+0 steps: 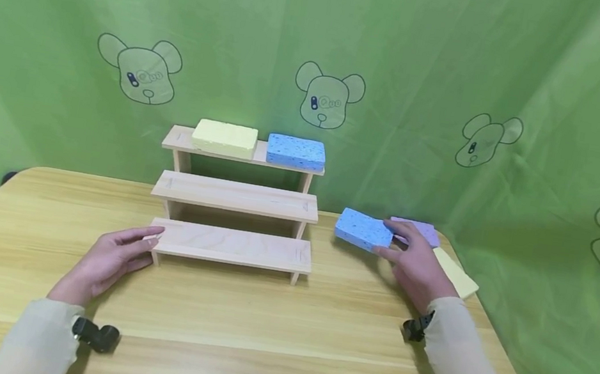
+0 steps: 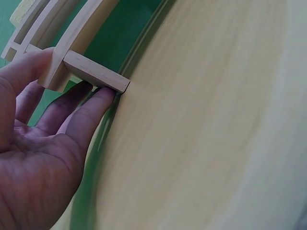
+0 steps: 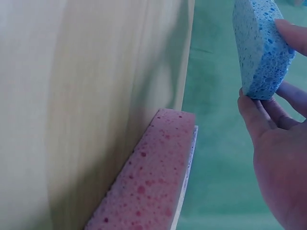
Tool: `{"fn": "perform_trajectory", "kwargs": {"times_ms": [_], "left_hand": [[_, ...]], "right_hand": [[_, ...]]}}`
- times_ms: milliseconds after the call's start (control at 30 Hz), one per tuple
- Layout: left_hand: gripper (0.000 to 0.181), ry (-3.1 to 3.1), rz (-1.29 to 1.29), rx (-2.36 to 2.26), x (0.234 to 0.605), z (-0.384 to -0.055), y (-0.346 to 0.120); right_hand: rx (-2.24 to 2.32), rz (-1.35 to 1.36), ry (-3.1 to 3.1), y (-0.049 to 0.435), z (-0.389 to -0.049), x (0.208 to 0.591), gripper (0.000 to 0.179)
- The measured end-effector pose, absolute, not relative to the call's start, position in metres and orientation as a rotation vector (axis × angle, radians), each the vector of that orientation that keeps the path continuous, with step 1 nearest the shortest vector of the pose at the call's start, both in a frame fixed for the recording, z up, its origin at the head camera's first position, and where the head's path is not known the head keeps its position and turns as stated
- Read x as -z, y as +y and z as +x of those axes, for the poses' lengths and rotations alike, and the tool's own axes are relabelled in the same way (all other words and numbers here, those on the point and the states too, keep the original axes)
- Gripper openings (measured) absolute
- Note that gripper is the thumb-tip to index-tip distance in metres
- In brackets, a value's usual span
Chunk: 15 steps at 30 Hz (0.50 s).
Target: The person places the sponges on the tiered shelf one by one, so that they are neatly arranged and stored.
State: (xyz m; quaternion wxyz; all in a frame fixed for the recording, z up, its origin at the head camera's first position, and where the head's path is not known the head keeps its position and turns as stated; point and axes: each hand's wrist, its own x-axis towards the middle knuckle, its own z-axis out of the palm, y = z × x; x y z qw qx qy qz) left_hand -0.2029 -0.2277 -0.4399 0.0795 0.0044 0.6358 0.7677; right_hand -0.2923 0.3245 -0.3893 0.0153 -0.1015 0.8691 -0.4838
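Note:
A three-step wooden display stand (image 1: 227, 244) stands on the table. My left hand (image 1: 111, 259) holds the left end of its lowest step; in the left wrist view, fingertips (image 2: 108, 96) touch the stand's leg (image 2: 96, 72). My right hand (image 1: 419, 263) pinches a blue sponge (image 1: 363, 229) by its right end, held above the table to the right of the stand. The blue sponge (image 3: 264, 52) appears tilted between thumb and fingers in the right wrist view. A yellow sponge (image 1: 224, 139) and another blue sponge (image 1: 296, 152) lie side by side on the top step.
Behind my right hand lie a purple sponge (image 1: 428, 232) and a pale yellow sponge (image 1: 456, 273) near the table's right edge. A pink speckled sponge (image 3: 148, 177) shows in the right wrist view. A green curtain (image 1: 244, 17) hangs behind the wooden table (image 1: 252, 348).

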Motion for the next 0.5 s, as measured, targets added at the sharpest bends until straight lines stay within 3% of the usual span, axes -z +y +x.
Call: {"fn": "perform_trajectory", "kwargs": {"times_ms": [300,500], "left_hand": [[0.043,1.913,0.006,-2.294,0.441,-0.204,-0.227],[0.045,1.922,0.004,-2.283,0.44,-0.203,-0.227]], "right_hand": [[1.891,-0.245,2.418,0.32,-0.277,0.384,0.075],[1.804,-0.289,2.545,0.32,-0.271,0.378,0.071]]}}
